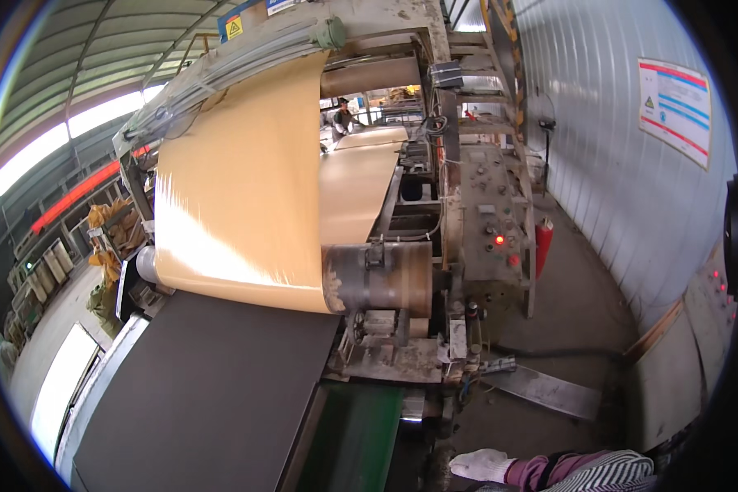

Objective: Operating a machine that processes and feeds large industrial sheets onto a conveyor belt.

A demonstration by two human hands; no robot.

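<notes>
My right hand (481, 466), in a white knitted glove, comes in at the lower right from a purple cuff and striped sleeve. It lies beside the dirty near edge of the machine; its separate fingers do not show clearly, and I see nothing held in it. My left hand is out of view. A wide, glossy tan sheet (246, 156) hangs from the upper frame and passes around a large dark roller (377, 277). Below it stretches a flat dark grey sheet (205, 385), with a green belt (353, 439) along its right side.
A control panel (485, 205) with a lit red lamp stands right of the roller. Metal steps (477, 86) rise behind it, near a red cylinder (544, 246). A corrugated wall (582, 107) bounds the right side. A metal plate (549, 389) lies low. Another person (343, 120) stands far back.
</notes>
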